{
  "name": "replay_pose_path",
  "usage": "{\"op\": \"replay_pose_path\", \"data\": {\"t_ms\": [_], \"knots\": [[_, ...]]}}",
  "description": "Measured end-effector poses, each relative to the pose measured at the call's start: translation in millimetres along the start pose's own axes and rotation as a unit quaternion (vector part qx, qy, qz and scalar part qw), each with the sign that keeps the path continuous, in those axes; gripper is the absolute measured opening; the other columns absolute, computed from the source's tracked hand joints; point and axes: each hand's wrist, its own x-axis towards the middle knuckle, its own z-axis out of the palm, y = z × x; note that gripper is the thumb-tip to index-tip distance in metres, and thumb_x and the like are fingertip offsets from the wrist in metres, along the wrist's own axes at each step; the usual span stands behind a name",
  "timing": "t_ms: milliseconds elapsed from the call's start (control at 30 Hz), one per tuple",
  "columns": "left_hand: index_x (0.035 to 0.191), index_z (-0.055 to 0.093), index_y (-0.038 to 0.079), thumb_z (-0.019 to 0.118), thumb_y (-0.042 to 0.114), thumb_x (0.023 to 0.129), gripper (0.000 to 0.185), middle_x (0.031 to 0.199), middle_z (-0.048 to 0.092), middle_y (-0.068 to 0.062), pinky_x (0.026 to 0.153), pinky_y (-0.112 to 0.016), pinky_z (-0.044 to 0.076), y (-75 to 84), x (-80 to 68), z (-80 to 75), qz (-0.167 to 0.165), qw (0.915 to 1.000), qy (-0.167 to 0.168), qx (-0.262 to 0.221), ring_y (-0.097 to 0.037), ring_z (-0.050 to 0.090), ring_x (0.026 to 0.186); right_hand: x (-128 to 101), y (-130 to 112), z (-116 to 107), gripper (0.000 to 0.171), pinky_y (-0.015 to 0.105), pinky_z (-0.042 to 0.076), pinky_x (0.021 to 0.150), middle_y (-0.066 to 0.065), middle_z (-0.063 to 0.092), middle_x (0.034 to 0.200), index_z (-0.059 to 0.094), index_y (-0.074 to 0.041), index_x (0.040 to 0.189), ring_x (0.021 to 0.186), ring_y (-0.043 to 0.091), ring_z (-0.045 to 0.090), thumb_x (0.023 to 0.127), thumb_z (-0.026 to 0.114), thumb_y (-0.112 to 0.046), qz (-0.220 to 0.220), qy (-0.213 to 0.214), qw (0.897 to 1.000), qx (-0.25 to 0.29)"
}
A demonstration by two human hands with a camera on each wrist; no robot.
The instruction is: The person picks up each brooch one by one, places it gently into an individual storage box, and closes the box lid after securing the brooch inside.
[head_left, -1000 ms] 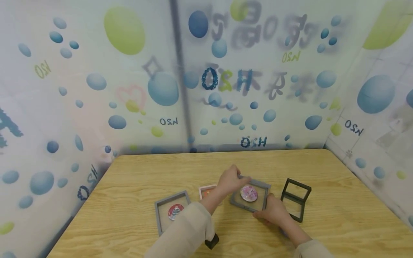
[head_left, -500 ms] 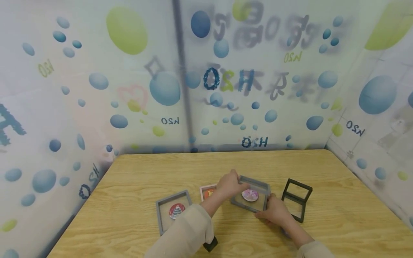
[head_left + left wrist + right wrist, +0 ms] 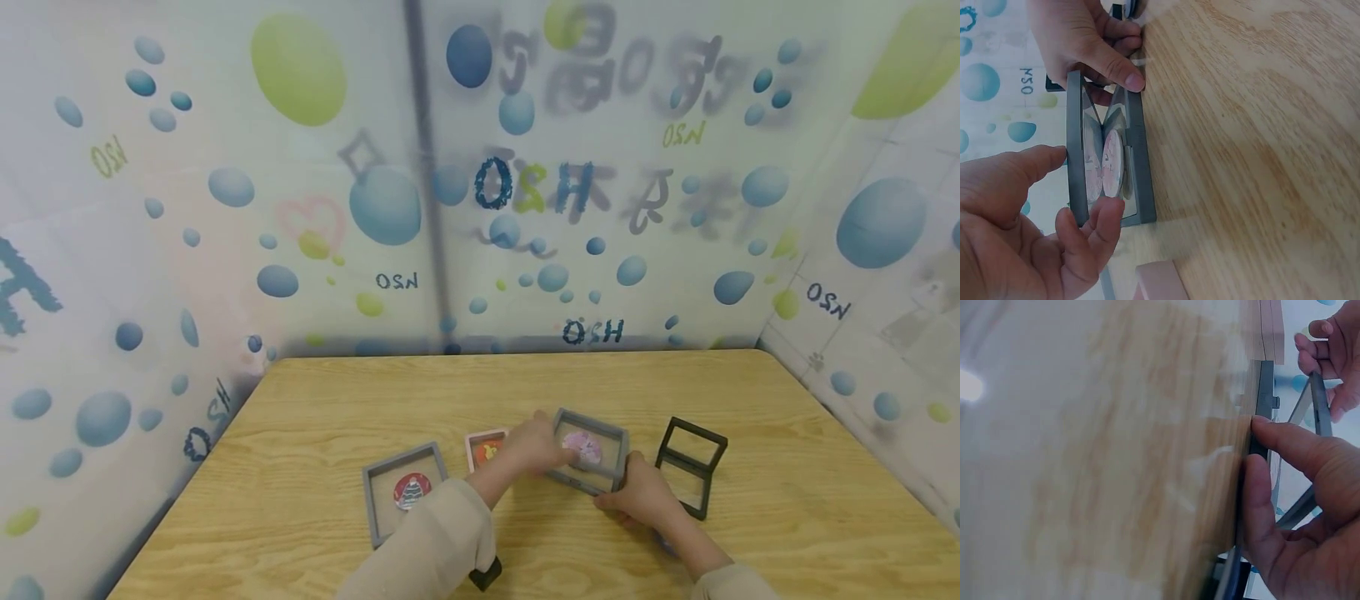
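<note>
A grey hinged display frame (image 3: 591,483) with clear film panes stands partly open around a pink round badge (image 3: 582,447). In the left wrist view its two halves form a narrow V, the badge (image 3: 1114,164) lying against the film. My left hand (image 3: 534,448) is at the frame's left side: the thumb meets the lid's outer face and the bent fingers are at the opening, the lid's edge between them. My right hand (image 3: 641,492) grips the lower right corner, thumb and fingertips (image 3: 1266,428) pinching the base rail near the tabletop.
Left of my hands lies a grey frame (image 3: 367,508) with a red badge (image 3: 411,492). A small pink frame (image 3: 472,450) with an orange badge is partly behind my left hand. A black frame (image 3: 693,429) stands open at right. A black object (image 3: 486,577) shows below my left sleeve.
My left hand has slid from the frame's far left corner down along its left side, toward me. The right hand keeps its hold on the frame's right corner.
</note>
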Motion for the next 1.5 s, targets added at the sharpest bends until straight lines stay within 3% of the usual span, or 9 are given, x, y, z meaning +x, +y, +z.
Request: {"op": "replay_pose_path", "data": {"t_ms": [200, 367, 567, 667, 767, 900, 1200, 1500], "knots": [[0.136, 0.022, -0.006, 0.067, 0.038, 0.079, 0.085, 0.061, 0.055, -0.009, 0.039, -0.026, 0.037, -1.0, 0.0, 7.2, -0.02, 0.9995, -0.022, 0.006, -0.02, 0.054, 0.046, 0.4, -0.3, 0.9, 0.068, 0.029, 0.049, 0.044, 0.02, 0.052, 0.079, 0.036, 0.015, 0.109, 0.049, 0.019, 0.055, 0.063, 0.08, -0.009, -0.005, 0.0, 1.0, 0.003], [0.124, 0.035, -0.007, 0.069, 0.035, 0.076, 0.072, 0.067, 0.052, -0.01, 0.034, -0.022, 0.035, -3.1, 0.1, 13.3, -0.012, 0.9993, -0.02, 0.029, -0.016, 0.051, 0.041, 0.1, -0.2, 1.1, 0.071, 0.029, 0.049, 0.044, 0.024, 0.053, 0.084, 0.035, 0.015, 0.111, 0.05, 0.019, 0.056, 0.062, 0.081, -0.009, -0.006, -0.004, 1.0, 0.006], [0.12, 0.039, -0.008, 0.07, 0.032, 0.076, 0.068, 0.055, 0.052, -0.007, 0.031, -0.021, 0.032, -4.7, -0.6, 16.7, -0.01, 0.9994, -0.02, 0.026, -0.013, 0.045, 0.035, -0.7, -2.5, 0.7, 0.072, 0.029, 0.049, 0.045, 0.024, 0.051, 0.084, 0.034, 0.015, 0.113, 0.051, 0.02, 0.056, 0.063, 0.08, -0.009, 0.003, -0.008, 1.0, 0.008], [0.121, 0.043, -0.007, 0.071, 0.034, 0.075, 0.068, 0.065, 0.056, -0.008, 0.036, -0.024, 0.039, -3.8, 0.2, 17.7, -0.009, 0.9986, -0.01, 0.051, -0.014, 0.05, 0.042, -1.0, -3.2, 0.4, 0.071, 0.029, 0.049, 0.045, 0.023, 0.052, 0.084, 0.034, 0.015, 0.113, 0.051, 0.019, 0.056, 0.063, 0.08, -0.008, 0.007, -0.007, 1.0, 0.006], [0.122, 0.046, -0.004, 0.071, 0.041, 0.073, 0.07, 0.089, 0.062, -0.013, 0.055, -0.031, 0.048, -1.7, 2.1, 19.8, -0.006, 0.9948, 0.012, 0.101, -0.02, 0.061, 0.066, -1.2, -3.3, 0.4, 0.071, 0.029, 0.049, 0.045, 0.024, 0.052, 0.083, 0.034, 0.016, 0.113, 0.05, 0.019, 0.056, 0.064, 0.079, -0.007, 0.003, -0.007, 1.0, 0.005], [0.122, 0.048, -0.002, 0.069, 0.048, 0.072, 0.074, 0.106, 0.059, -0.016, 0.073, -0.037, 0.048, -0.5, 4.3, 25.0, -0.001, 0.987, 0.041, 0.156, -0.026, 0.058, 0.09, -1.2, -2.8, 0.8, 0.071, 0.029, 0.049, 0.044, 0.024, 0.052, 0.083, 0.034, 0.016, 0.113, 0.049, 0.019, 0.056, 0.064, 0.079, -0.008, -0.006, -0.006, 1.0, 0.004], [0.112, 0.053, -0.002, 0.064, 0.052, 0.076, 0.065, 0.091, 0.052, -0.011, 0.059, -0.032, 0.047, -1.0, 1.9, 31.5, 0.022, 0.9758, 0.065, 0.207, -0.02, 0.054, 0.072, 0.7, -1.2, 0.1, 0.071, 0.03, 0.049, 0.044, 0.024, 0.052, 0.084, 0.033, 0.016, 0.112, 0.049, 0.019, 0.057, 0.065, 0.079, -0.009, -0.009, -0.007, 1.0, 0.007], [0.109, 0.054, -0.002, 0.061, 0.055, 0.076, 0.066, 0.088, 0.051, -0.01, 0.053, -0.029, 0.045, -3.7, 4.0, 38.3, 0.024, 0.9664, 0.075, 0.245, -0.018, 0.053, 0.067, 1.3, 1.0, 0.4, 0.073, 0.029, 0.05, 0.045, 0.024, 0.052, 0.086, 0.033, 0.015, 0.116, 0.05, 0.018, 0.057, 0.064, 0.079, -0.008, 0.005, -0.006, 1.0, 0.009]]}}
